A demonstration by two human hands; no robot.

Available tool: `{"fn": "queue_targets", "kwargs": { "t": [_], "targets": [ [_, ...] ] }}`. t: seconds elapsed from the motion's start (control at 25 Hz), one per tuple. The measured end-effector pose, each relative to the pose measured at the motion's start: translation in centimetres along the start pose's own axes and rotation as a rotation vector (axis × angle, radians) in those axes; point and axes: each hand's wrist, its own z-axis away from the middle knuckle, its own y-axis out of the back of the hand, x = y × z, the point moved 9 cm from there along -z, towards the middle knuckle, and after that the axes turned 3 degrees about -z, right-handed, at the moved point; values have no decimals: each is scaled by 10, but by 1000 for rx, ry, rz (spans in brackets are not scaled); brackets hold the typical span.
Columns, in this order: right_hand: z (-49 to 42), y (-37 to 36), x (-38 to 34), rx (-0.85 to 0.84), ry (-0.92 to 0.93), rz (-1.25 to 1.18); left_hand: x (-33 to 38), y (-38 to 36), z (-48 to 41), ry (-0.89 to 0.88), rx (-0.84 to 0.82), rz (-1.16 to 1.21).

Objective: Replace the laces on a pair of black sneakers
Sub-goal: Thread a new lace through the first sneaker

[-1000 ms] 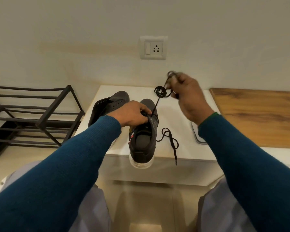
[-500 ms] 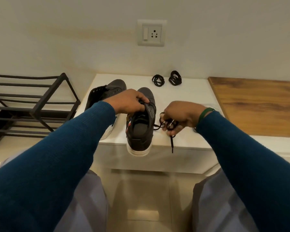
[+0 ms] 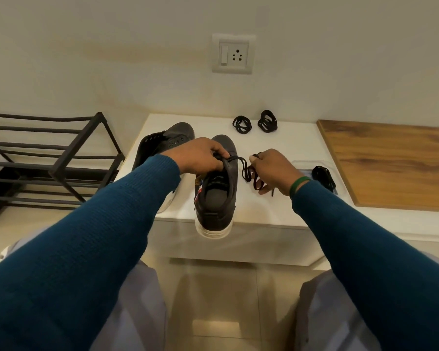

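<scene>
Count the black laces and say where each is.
4. Left coil and right coil at the back of the table; loose lace from the held sneaker into the right hand; bundle in the tray. Arms may hide others.

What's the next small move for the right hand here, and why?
Probably draw the right hand rightward to pull the lace free of the sneaker: a strand runs from an upper eyelet to the loops bunched in that hand, while the left hand grips the sneaker near its eyelets to steady it.
</scene>
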Motion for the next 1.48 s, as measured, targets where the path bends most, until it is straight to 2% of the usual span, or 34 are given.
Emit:
{"fn": "queue_targets", "kwargs": {
  "t": [0.08, 0.16, 0.24, 0.32, 0.4, 0.48, 0.56, 0.72, 0.96, 1.04, 1.12, 1.16, 1.2, 1.32, 1.4, 1.48],
  "targets": [
    [7, -15, 5, -132, -47, 90, 0, 0, -1, -3, 1, 0],
    [10, -22, 4, -189, 27, 291, 1, 0, -1, -11, 0, -15],
    [9, -17, -4, -143, 140, 396, 2, 1, 0, -18, 8, -34],
    [0, 6, -11, 4, 189, 395, 3, 3, 2, -24, 18, -60],
    [-10, 29, -7, 158, 171, 549, 5, 3, 4, -33, 6, -101],
    [-16, 26, 7, 135, 101, 758, 7, 1, 6, -42, -25, -123],
    [-17, 8, 18, 69, 72, 811, 6, 4, 9, -40, -33, -145],
    [-25, -12, 12, 157, 126, 780, -1, 14, 12, 1, 23, -170],
    [-30, -13, 13, 82, 51, 709, -14, 9, 13, 87, -10, 0],
    [-32, -6, 2, 12, 67, 500, -17, 11, 12, 105, 10, 26],
    [-27, 5, -7, -30, 63, 110, -20, 14, 12, 125, 29, -2],
    [-23, 14, -15, 0, 103, -9, -22, 12, 12, 133, 16, -14],
    [-19, 23, -26, 72, 179, -21, -23, 8, 11, 142, -19, -5],
    [-1, 33, -61, 302, 448, 134, -31, 5, 10, 223, -54, 201],
    [8, 20, -79, 273, 587, 160, -39, 5, 12, 322, -28, 364],
    [13, -3, -86, 122, 609, 129, -43, 4, 12, 364, -17, 409]
  ]
}}
